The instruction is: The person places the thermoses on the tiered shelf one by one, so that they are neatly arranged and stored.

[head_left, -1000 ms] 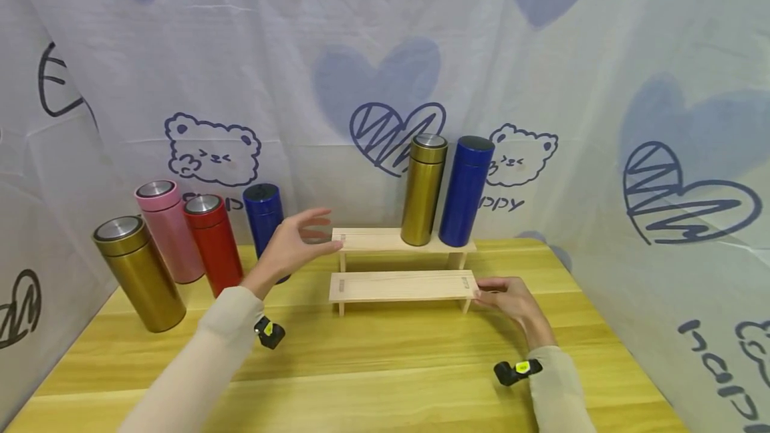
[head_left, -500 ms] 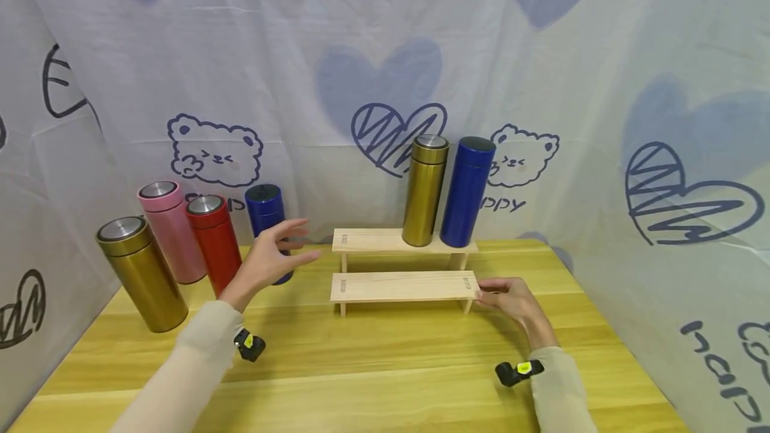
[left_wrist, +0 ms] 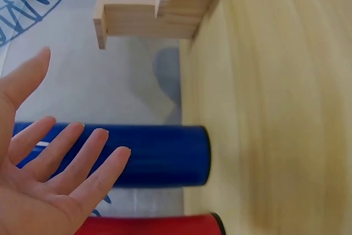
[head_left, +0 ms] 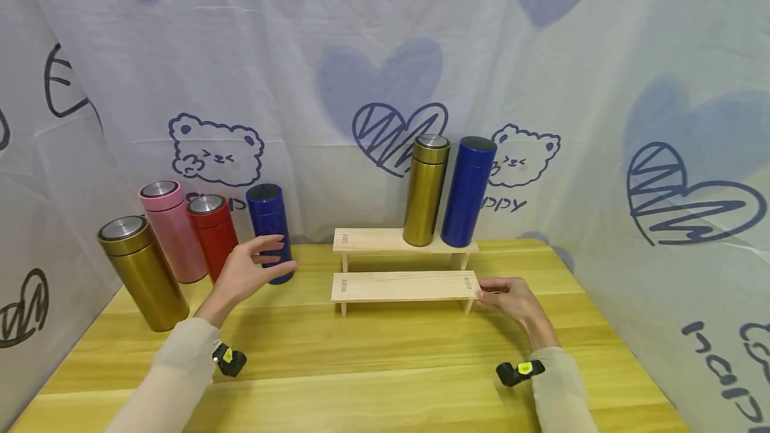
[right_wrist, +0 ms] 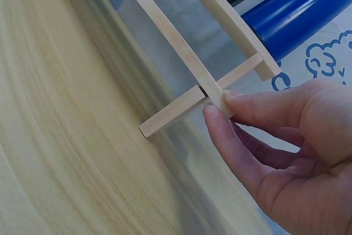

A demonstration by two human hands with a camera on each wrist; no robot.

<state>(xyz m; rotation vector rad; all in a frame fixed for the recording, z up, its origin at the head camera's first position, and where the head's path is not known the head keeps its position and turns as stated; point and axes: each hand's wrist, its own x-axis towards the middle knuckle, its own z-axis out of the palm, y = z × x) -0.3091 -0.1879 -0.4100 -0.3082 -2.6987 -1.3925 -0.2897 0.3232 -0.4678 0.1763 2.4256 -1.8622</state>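
In the head view, a wooden rack [head_left: 403,285] with two tiers stands toward the back edge of the table [head_left: 337,366]; its upper tier bears a rack-top gold bottle [head_left: 425,199] and, at the right end, a rack-top blue bottle [head_left: 468,196], both upright. The left hand [head_left: 249,269], its fingers apart and holding nothing, is in front of a lone blue bottle [head_left: 267,214]. Toward the table's left edge are a red bottle [head_left: 212,227], a pink bottle [head_left: 176,236] and a large gold bottle [head_left: 146,279]. The right hand [head_left: 511,301] pinches the lower tier's right end. The left wrist view shows the fingers spread, the palm visible, and the lone blue bottle behind them; whether they touch I cannot tell. The right wrist view shows thumb and finger clamped on the lower tier's end, just beside a leg.
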